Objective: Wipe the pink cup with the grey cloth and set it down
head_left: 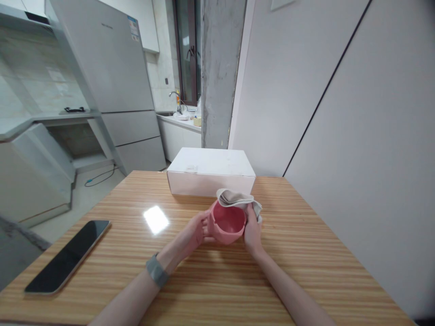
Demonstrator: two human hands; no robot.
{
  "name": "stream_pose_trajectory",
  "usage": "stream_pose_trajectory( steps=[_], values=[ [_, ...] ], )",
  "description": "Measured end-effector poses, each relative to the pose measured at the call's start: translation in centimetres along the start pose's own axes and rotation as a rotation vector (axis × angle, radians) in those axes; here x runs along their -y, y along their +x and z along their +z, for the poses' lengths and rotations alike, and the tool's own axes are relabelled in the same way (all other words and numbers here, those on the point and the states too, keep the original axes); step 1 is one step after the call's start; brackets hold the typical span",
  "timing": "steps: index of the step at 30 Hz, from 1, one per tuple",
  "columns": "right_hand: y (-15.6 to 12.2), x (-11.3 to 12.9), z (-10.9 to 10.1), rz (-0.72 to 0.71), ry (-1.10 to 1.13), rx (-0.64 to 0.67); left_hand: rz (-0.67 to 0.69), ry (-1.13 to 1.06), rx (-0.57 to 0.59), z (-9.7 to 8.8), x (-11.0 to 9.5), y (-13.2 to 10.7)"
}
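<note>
Left hand (190, 234), right hand (253, 228) hold a pink cup (227, 233) near the box edge (210, 183).

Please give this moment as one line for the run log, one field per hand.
left hand: grips pink cup | right hand: holds beige cloth on rim

A round bowl (227, 225) sits between the fingers (204, 225). A rectangular cardboard box (210, 172) lies behind them, a flat smartphone (67, 256) to their left.
</note>
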State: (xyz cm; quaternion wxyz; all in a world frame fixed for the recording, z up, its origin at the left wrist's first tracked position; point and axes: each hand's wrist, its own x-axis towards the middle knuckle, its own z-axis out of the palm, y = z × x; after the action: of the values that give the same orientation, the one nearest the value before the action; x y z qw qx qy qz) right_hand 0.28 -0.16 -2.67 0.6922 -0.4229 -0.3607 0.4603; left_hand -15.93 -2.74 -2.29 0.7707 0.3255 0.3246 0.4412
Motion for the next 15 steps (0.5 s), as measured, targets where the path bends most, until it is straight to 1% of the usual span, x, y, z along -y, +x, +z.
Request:
stream_pose_trajectory(
  steps=[3,5,7,10,15],
  values=[
    [1.2,0.0,-0.7,0.098,-0.024,0.095,-0.092,0.046,-0.049,-0.7,0.1,0.1],
    [1.7,0.0,-0.9,0.145,-0.037,0.144,-0.103,0.060,-0.077,-1.0,0.2,0.2],
    [1.7,0.0,-0.8,0.153,-0.035,0.168,-0.090,0.061,-0.103,-1.2,0.3,0.4],
    [1.0,0.2,-0.3,0.116,-0.019,0.165,-0.047,0.047,-0.148,-1.4,0.3,0.7],
    [-1.1,-0.1,1.0,0.029,-0.007,0.081,0.071,-0.010,-0.205,-1.1,0.1,1.0]
  ],
)
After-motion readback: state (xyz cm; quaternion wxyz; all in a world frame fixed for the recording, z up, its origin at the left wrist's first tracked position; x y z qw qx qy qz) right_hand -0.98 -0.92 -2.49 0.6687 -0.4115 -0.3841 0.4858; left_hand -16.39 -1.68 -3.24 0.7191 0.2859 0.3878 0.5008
